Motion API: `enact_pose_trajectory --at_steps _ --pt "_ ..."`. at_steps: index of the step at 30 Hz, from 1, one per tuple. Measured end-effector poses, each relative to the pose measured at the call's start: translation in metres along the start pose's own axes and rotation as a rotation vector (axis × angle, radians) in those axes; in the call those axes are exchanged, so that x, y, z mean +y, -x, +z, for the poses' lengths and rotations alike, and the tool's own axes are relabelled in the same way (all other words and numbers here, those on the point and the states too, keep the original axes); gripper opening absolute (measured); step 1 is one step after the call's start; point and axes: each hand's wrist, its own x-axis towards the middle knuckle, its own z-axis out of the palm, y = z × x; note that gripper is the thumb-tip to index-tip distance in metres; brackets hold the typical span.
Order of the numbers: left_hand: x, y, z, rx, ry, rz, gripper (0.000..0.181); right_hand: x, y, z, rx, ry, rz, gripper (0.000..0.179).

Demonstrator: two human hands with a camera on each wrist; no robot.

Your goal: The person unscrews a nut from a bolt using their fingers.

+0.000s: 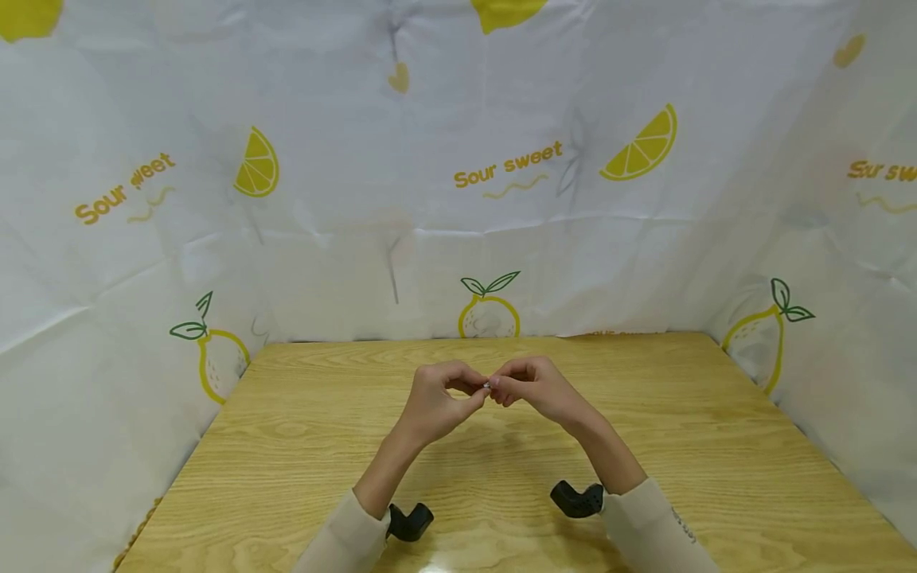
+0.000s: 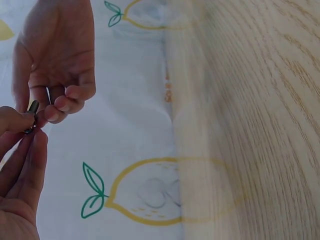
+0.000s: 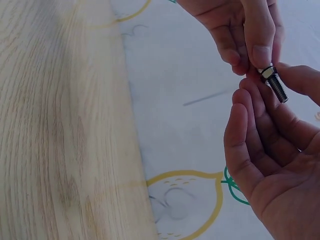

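A small threaded metal bolt with a hex nut on it is held between my two hands, above the table. My left hand pinches the bolt's end beside the nut between thumb and fingers. From the other side, my right hand has its thumb and fingertips around the nut, while the threaded end points in toward its palm in the right wrist view. Fingers cover much of the bolt in the left wrist view. The bolt's far end is hidden under the left fingers.
Both hands are over a light wood-grain table. White cloth printed with lemons hangs along the back and both sides. Black curved devices stick out from the beige sleeves at each wrist.
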Motion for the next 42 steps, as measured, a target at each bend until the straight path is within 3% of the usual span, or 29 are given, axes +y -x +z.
enact_pose_trajectory --at_steps 14,23,27,34,42 --pt "0.0063 -0.0003 -0.0009 -0.003 -0.029 -0.008 0.007 -0.0059 0.0043 0.0014 0.064 0.108 -0.056 0.016" --pt "0.0062 0.0027 -0.0035 0.02 -0.056 0.002 0.008 -0.0047 0.0038 0.0054 0.088 0.069 -0.06 0.019" --pt "0.0058 0.0012 -0.0045 0.033 -0.06 0.009 0.008 -0.0061 0.0026 0.0053 0.109 0.036 -0.018 0.021" --pt "0.0037 0.0013 -0.0003 0.023 -0.013 0.037 0.009 -0.0033 0.0024 0.0058 0.023 -0.022 0.026 0.035" --pt "0.0018 0.0001 -0.0036 0.026 -0.042 0.046 0.009 -0.0076 0.002 0.0042 -0.003 -0.074 0.02 0.032"
